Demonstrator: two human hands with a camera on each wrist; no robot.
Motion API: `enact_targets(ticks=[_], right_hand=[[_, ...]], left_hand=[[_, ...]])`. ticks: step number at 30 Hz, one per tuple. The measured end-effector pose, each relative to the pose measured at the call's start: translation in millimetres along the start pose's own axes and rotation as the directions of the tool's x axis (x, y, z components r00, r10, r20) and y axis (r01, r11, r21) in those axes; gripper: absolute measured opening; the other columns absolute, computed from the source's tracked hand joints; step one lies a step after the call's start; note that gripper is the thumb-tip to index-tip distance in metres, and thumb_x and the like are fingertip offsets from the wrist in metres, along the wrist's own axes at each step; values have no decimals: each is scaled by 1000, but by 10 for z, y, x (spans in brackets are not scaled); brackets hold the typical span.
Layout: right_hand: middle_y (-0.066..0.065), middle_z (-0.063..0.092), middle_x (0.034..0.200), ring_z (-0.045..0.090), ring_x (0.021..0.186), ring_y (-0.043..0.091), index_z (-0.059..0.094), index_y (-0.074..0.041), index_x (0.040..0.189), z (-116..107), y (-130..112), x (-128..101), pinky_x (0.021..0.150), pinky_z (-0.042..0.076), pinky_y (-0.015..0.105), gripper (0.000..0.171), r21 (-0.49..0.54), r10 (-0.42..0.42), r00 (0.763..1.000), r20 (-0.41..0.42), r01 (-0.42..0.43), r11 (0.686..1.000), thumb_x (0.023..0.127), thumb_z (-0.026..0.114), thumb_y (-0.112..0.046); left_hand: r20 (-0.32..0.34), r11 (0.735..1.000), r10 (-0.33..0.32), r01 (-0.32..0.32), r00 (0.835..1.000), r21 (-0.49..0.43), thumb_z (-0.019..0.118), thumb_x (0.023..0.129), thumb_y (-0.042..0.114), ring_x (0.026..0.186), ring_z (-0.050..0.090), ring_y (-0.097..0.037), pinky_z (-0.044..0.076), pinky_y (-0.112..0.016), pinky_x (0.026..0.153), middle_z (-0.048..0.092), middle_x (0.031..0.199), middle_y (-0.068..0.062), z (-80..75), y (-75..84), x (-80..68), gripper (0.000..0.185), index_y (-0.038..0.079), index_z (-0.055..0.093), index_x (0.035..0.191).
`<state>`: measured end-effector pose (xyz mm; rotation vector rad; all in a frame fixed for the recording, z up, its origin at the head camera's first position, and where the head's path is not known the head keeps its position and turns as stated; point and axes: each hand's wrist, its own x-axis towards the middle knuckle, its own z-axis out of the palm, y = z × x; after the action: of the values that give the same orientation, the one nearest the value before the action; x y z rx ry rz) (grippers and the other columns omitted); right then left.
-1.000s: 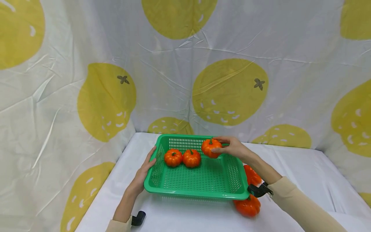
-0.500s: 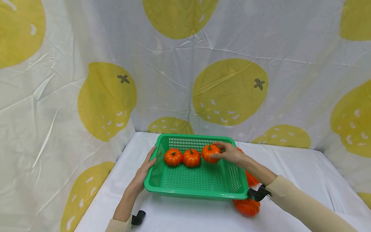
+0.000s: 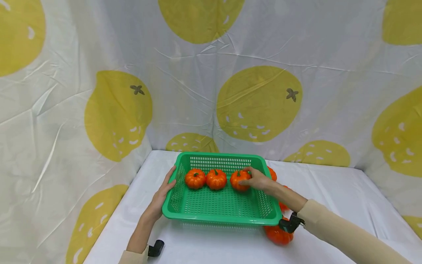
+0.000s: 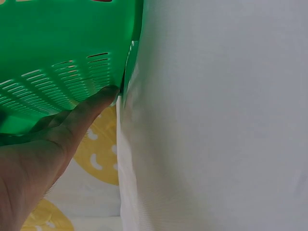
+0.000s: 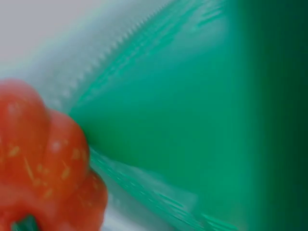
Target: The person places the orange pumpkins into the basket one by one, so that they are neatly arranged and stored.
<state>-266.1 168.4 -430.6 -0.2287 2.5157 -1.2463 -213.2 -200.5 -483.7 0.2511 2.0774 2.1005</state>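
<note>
A green plastic basket with slotted walls sits on the white cloth. Inside it, near the back, are a left small orange pumpkin and a middle pumpkin, side by side. My right hand reaches over the right rim and holds a third pumpkin between thumb and fingers, low in the basket, just right of the middle one. At the left side, my left hand grips the basket's wall and rim; the left wrist view shows a finger against the slotted wall. The right wrist view does not show the right hand.
Outside the basket's right side lie more orange pumpkins: one at the front, one partly under the right forearm and one behind the rim. Lemon-printed curtains enclose the white surface at the back and sides.
My right hand has lowered the third pumpkin into the basket, level with the other two. A pumpkin behind the right rim has come into view. The left hand stays on the basket.
</note>
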Motion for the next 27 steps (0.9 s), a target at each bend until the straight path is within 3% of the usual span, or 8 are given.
enact_targets(ticks=[5,13,27], right_hand=[[30,55,137,56,118,37,41,9,145,75,27,15,103,48,49,62,-15,-7,1000,-20,7,1000,96,72,-12],[33,48,149,51,132,43,38,6,151,150,73,54,109,44,54,63,-14,17,998,-64,-18,1000,99,69,-13],[35,45,151,47,137,49,37,7,152,165,73,48,110,44,59,68,-33,26,997,-78,-28,999,96,71,-9]], left_hand=[[-4,1000,3,-3,1000,15,35,112,40,161,-2,-35,2,-63,125,-4,176,-2,-6,14,-13,60,39,9,166],[0,1000,2,-2,1000,17,35,112,40,162,-4,-35,0,-65,126,-4,176,-1,-3,-10,-7,60,40,10,166],[-1,1000,-7,7,1000,12,35,112,41,162,-2,-33,2,-63,126,-3,176,0,0,10,-7,59,41,10,166]])
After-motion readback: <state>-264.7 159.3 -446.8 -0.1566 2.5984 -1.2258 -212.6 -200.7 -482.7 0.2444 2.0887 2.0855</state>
